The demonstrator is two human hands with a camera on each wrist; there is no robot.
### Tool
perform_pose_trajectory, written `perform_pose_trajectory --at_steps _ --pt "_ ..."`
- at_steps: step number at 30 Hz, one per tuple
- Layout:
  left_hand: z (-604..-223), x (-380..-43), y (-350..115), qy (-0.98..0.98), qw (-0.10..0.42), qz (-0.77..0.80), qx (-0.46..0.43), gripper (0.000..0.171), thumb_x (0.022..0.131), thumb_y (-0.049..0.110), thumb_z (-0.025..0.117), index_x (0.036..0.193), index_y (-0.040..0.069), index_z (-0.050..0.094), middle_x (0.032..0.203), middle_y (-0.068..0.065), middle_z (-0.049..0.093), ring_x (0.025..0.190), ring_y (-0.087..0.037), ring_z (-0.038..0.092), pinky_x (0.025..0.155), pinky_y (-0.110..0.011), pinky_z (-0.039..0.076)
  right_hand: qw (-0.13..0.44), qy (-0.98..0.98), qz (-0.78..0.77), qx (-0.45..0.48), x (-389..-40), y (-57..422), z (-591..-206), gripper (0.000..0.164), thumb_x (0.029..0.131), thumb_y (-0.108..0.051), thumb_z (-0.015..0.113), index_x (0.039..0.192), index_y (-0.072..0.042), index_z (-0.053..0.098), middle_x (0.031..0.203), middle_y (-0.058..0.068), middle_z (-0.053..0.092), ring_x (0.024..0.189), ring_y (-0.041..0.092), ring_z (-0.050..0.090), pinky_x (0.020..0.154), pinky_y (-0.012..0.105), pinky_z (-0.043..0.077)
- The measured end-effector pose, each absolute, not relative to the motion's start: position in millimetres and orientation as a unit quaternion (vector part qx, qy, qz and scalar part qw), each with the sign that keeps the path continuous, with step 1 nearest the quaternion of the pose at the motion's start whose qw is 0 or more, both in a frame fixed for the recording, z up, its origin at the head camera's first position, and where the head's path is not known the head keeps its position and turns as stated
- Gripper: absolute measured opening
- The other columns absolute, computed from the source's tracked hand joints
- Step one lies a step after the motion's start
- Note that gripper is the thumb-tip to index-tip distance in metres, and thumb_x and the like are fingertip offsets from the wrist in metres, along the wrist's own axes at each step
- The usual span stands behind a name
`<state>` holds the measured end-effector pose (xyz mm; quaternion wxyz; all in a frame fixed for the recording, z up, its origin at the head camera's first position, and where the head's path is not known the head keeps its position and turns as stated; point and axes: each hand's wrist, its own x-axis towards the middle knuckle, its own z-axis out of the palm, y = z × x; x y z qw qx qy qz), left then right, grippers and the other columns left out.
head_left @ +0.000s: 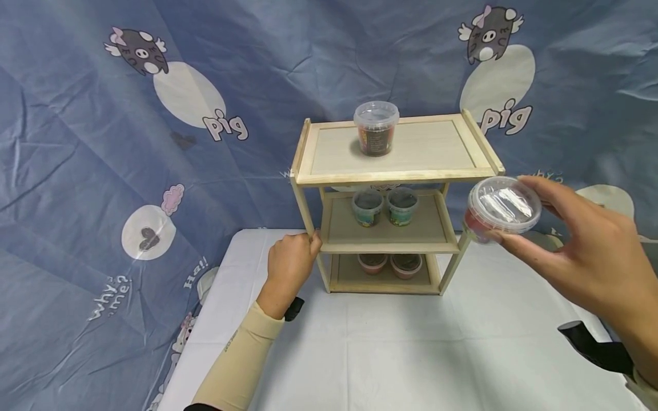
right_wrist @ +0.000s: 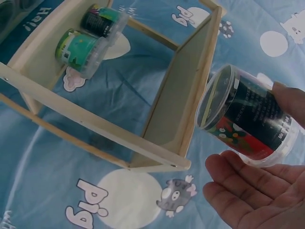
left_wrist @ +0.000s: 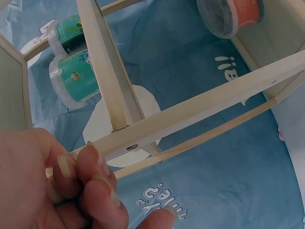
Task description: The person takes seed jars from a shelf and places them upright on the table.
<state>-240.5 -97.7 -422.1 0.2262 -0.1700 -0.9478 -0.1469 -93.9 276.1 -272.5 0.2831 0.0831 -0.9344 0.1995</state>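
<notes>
My right hand (head_left: 596, 245) holds a clear-lidded plastic tub (head_left: 506, 202) between thumb and fingers, just off the right end of a wooden three-tier shelf (head_left: 432, 142). In the right wrist view, a red and dark printed label wraps this tub's side; the thumb touches it and the lower fingers stretch out beneath. My left hand (head_left: 293, 260) grips the shelf's left front post at the middle tier, fingers curled in the left wrist view. On the top tier, left of centre, stands a similar tub (head_left: 377, 134) with a red and dark label.
Two green-labelled tubs, left (head_left: 367, 208) and right (head_left: 403, 206), stand side by side on the middle tier. Below them, two reddish tubs (head_left: 372, 262) sit on the bottom tier, partly hidden. The shelf stands on a white-covered table (head_left: 390, 354) before a blue printed cloth (head_left: 288, 68).
</notes>
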Motion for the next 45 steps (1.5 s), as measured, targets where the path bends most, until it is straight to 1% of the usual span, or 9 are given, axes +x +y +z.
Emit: perform_pose_trajectory --at_steps 7,11,13,17,20,24,27,39,45 --pt "-422.6 -239.9 -97.8 -0.949 0.224 -0.146 -0.168 0.061 0.107 0.022 0.058 0.050 0.019 0.036 0.042 0.005 0.028 0.036 -0.015 0.032 0.034 -0.033 0.029 0.272 -0.940 0.194 0.066 -89.6 277.6 -277.3 0.092 0.069 -0.012 0.097 0.148 -0.002 0.052 0.133 0.032 0.061 0.112 0.055 0.060 0.089 0.071 0.047" --pt "-422.6 -239.4 -97.7 -0.948 0.225 -0.149 -0.170 0.062 0.106 0.020 0.059 0.049 0.018 0.036 0.042 0.005 0.027 0.035 -0.014 0.031 0.034 -0.032 0.028 0.279 -0.938 0.192 0.078 -88.1 279.3 -279.9 0.091 0.068 -0.011 0.097 0.147 -0.002 0.054 0.129 0.031 0.063 0.110 0.052 0.062 0.082 0.069 0.047" --pt "-422.5 -239.3 -97.6 -0.948 0.225 -0.146 -0.173 0.061 0.107 0.021 0.058 0.049 0.018 0.037 0.042 0.005 0.027 0.035 -0.013 0.030 0.034 -0.031 0.027 0.290 -0.934 0.189 0.088 -87.2 281.4 -281.9 0.088 0.068 -0.012 0.096 0.146 -0.002 0.055 0.125 0.030 0.066 0.105 0.050 0.064 0.083 0.055 0.050" --pt "-422.7 -239.5 -97.2 -0.948 0.224 -0.142 -0.174 0.061 0.108 0.021 0.056 0.050 0.017 0.039 0.042 0.005 0.028 0.035 -0.012 0.029 0.034 -0.030 0.026 0.308 -0.929 0.180 0.102 -85.7 284.9 -286.6 0.085 0.069 -0.017 0.094 0.144 -0.001 0.057 0.119 0.028 0.068 0.100 0.049 0.067 0.079 0.033 0.038" --pt "-422.6 -239.8 -96.7 -0.949 0.223 -0.142 -0.173 0.060 0.107 0.021 0.057 0.050 0.017 0.039 0.042 0.005 0.029 0.035 -0.013 0.030 0.034 -0.031 0.027 0.305 -0.930 0.182 0.097 -84.0 285.7 -289.9 0.087 0.070 -0.015 0.094 0.146 -0.001 0.055 0.121 0.028 0.067 0.102 0.050 0.066 0.081 0.038 0.042" --pt "-422.1 -239.9 -96.1 -0.948 0.225 -0.144 -0.172 0.061 0.108 0.021 0.057 0.050 0.017 0.038 0.043 0.005 0.029 0.036 -0.014 0.032 0.034 -0.032 0.028 0.299 -0.929 0.197 0.090 -81.3 286.1 -294.6 0.089 0.069 -0.011 0.094 0.148 -0.001 0.054 0.125 0.029 0.065 0.105 0.051 0.064 0.097 0.025 0.043" --pt "-421.8 -239.8 -96.0 -0.947 0.226 -0.145 -0.175 0.060 0.108 0.022 0.057 0.050 0.017 0.039 0.043 0.004 0.029 0.036 -0.014 0.033 0.034 -0.033 0.029 0.303 -0.926 0.208 0.092 -79.5 286.8 -297.9 0.086 0.071 -0.011 0.094 0.147 -0.001 0.054 0.126 0.028 0.065 0.107 0.051 0.063 0.094 0.002 0.022" --pt "-421.3 -240.0 -96.5 -0.947 0.223 -0.146 -0.181 0.060 0.109 0.023 0.053 0.051 0.016 0.040 0.043 0.003 0.032 0.036 -0.014 0.033 0.034 -0.032 0.029 0.283 -0.933 0.212 0.063 -74.3 291.3 -311.0 0.089 0.070 -0.010 0.096 0.148 -0.001 0.053 0.126 0.030 0.064 0.103 0.052 0.064 0.088 0.000 0.023" --pt "-423.3 -240.8 -97.2 -0.945 0.232 -0.142 -0.182 0.059 0.107 0.021 0.058 0.051 0.016 0.041 0.042 0.002 0.033 0.034 -0.015 0.034 0.034 -0.033 0.029 0.271 -0.938 0.205 0.062 -74.1 295.2 -315.1 0.086 0.070 -0.015 0.096 0.145 -0.001 0.056 0.122 0.029 0.065 0.089 0.043 0.065 0.072 0.005 0.032"
